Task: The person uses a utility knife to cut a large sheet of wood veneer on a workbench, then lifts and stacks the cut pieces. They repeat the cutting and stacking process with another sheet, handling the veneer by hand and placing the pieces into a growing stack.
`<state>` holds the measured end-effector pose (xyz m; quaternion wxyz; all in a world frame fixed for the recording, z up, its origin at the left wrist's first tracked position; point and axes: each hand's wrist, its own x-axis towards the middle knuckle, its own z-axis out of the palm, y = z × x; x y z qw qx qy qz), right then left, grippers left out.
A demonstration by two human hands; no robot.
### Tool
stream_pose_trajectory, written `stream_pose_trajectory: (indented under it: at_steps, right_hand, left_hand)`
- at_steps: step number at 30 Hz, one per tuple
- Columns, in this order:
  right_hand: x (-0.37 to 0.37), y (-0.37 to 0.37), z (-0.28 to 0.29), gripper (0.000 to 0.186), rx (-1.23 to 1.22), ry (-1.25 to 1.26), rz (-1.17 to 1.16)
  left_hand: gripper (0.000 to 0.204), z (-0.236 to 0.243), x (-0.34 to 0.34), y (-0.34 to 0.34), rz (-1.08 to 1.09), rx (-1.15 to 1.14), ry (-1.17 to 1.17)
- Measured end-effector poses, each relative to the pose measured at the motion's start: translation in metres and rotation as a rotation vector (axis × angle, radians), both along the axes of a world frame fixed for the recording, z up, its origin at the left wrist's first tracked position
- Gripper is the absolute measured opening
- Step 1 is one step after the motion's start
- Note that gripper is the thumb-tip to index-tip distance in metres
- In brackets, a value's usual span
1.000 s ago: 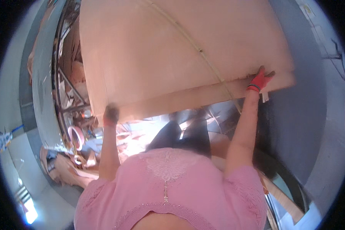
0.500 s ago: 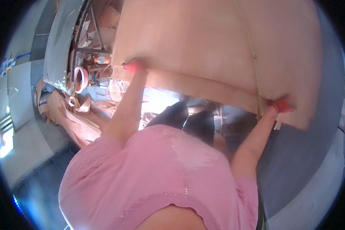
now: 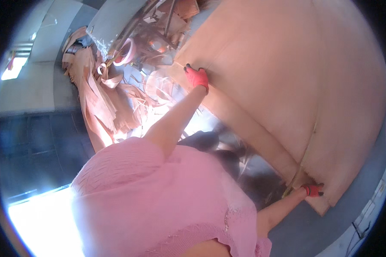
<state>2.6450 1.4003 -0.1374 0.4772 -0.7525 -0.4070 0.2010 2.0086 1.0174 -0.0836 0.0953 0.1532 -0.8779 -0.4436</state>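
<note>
A large pale wooden sheet fills the upper right, a narrower strip running along its near edge. Across both lies a thin yellowish strip. My left hand, in a red glove with dark fingertips, rests on the wood near its left end, fingers bent and apart. My right hand, gloved alike, grips the near edge at the right end, beside the thin strip. My pink top covers the lower middle.
Torn veneer scraps heap left of the sheet, with a pink roll and a metal frame among clutter. A grey panel stands behind them. Dark tiled floor shows at left, a grey surface at right.
The view has turned, so the sheet now slants down to the right. My left hand appears higher and further right, my right hand lower. Both stay at the sheet's near side.
</note>
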Motion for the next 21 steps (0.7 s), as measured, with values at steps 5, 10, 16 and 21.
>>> stream_pose_trajectory:
  at_steps: [5, 10, 16, 21]
  right_hand:
    - [-0.045, 0.008, 0.050, 0.067, -0.195, -0.509, -0.119]
    - [-0.031, 0.013, 0.057, 0.068, -0.173, -0.843, 0.071]
    - [-0.094, -0.034, 0.099, 0.041, -0.073, -0.486, 0.964]
    - [-0.117, -0.104, 0.103, 0.050, -0.060, -0.843, 1.134]
  left_hand:
    - [0.070, 0.029, 0.022, -0.002, -0.598, -0.571, 0.103]
    - [0.070, 0.023, -0.005, 0.015, -0.748, -0.674, 0.000]
    - [0.066, 0.012, -0.092, -0.066, -0.392, -0.785, -0.050]
    - [0.062, 0.028, -0.120, -0.078, -0.568, -0.781, -0.299]
